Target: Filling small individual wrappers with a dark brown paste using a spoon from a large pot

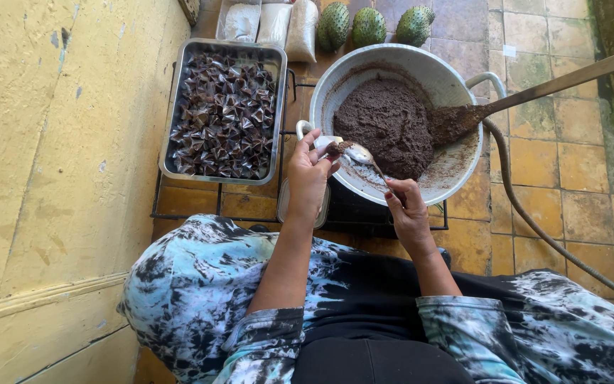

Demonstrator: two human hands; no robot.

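My left hand point(308, 174) holds a small clear wrapper sheet point(327, 143) at the rim of a large metal bowl point(392, 60). My right hand point(406, 213) grips a metal spoon point(361, 154) whose tip rests a lump of dark brown paste on that wrapper. The bowl holds a mound of the same brown paste point(385, 124). A long wooden paddle point(534, 92) smeared with paste leans in the bowl from the right.
A metal tray point(175, 114) filled with several dark wrapped pyramid-shaped sweets sits left of the bowl on a black wire rack point(214, 213). Plastic bags point(271, 21) and three green spiky fruits point(369, 26) lie behind. A hose point(534, 227) crosses the tiled floor; a yellow wall point(51, 142) stands left.
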